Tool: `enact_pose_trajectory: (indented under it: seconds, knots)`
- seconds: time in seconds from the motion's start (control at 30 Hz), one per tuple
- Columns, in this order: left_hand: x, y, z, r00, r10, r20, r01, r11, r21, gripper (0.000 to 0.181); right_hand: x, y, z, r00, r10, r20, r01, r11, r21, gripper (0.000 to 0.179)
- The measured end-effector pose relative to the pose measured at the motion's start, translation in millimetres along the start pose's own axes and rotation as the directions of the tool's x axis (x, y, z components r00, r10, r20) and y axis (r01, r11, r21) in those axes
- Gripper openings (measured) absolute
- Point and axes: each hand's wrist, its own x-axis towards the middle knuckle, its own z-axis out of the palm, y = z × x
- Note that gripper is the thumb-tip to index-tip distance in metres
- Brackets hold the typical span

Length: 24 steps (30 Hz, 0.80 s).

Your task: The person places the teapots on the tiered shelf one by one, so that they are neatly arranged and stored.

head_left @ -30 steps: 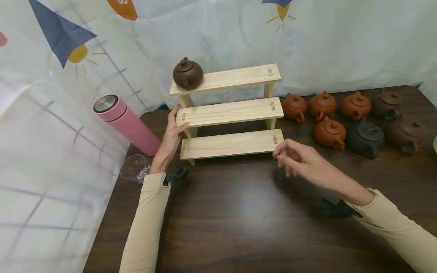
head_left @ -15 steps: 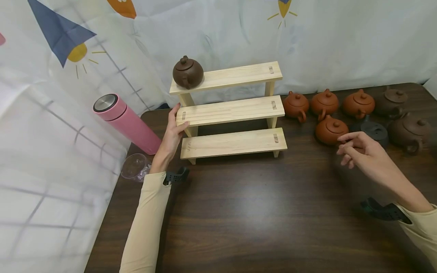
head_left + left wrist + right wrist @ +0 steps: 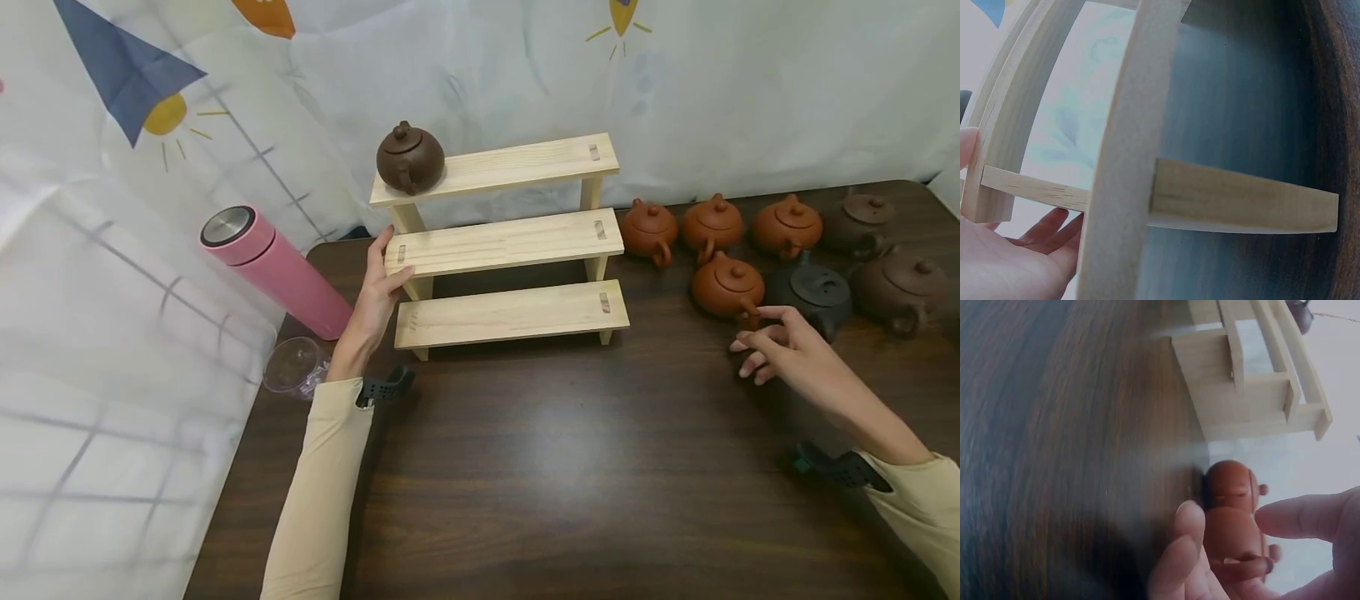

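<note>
In the head view my left hand (image 3: 371,300) grips the left end of the middle board of a three-tier wooden shelf (image 3: 510,242), thumb on top. The left wrist view shows the hand's fingers behind the shelf's frame (image 3: 1116,144). On the top board's left end sits a dark brown teapot (image 3: 410,160). My right hand (image 3: 795,354) is at the handle of an orange-brown clay teapot (image 3: 726,286) in the front row. In the right wrist view, its thumb and fingers stand apart on either side of that teapot (image 3: 1232,534); no firm hold shows.
Several more teapots crowd the right: orange ones (image 3: 711,227) behind, a black one (image 3: 813,292) and a dark brown one (image 3: 900,287) beside the hand. A pink bottle (image 3: 281,275) and a clear plastic cup (image 3: 292,367) stand left of the shelf. White curtain (image 3: 510,75) hangs behind.
My right hand has moved right, from the shelf's lower right corner to the front orange-brown teapot's handle. The left hand has kept its grip on the shelf.
</note>
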Motion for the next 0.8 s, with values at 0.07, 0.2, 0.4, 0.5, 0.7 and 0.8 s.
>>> enact_pose_trajectory:
  seconds: [0.07,0.2,0.4,0.5,0.7,0.8]
  knots:
    - [-0.6,0.1,-0.1,1.000,-0.001,-0.003,0.001,1.000,-0.001,0.075,2.2,2,1,1.000,0.019,0.016,-0.020,0.998,0.060,0.049]
    - [-1.3,0.9,0.5,1.000,0.006,-0.003,-0.006,1.000,-0.008,0.075,6.9,3,1,0.999,0.044,0.028,-0.048,0.985,0.167,0.035]
    - [-0.3,1.9,3.0,1.000,0.008,0.007,-0.008,1.000,-0.013,0.076,7.5,3,-5,0.997,0.059,0.044,-0.068,0.962,0.265,0.029]
    - [0.5,1.4,3.1,1.000,0.002,0.004,-0.002,1.000,-0.018,0.076,7.9,3,-8,0.998,0.046,0.054,-0.060,0.955,0.291,0.031]
    - [0.2,-0.5,-0.5,1.000,-0.001,0.004,0.002,0.999,-0.036,0.074,11.0,8,-9,0.997,0.022,0.080,-0.049,0.938,0.344,0.035]
    - [0.8,-1.0,-0.3,1.000,0.001,0.013,0.000,0.999,-0.033,0.073,10.8,10,-10,0.996,0.026,0.089,-0.057,0.926,0.373,0.033]
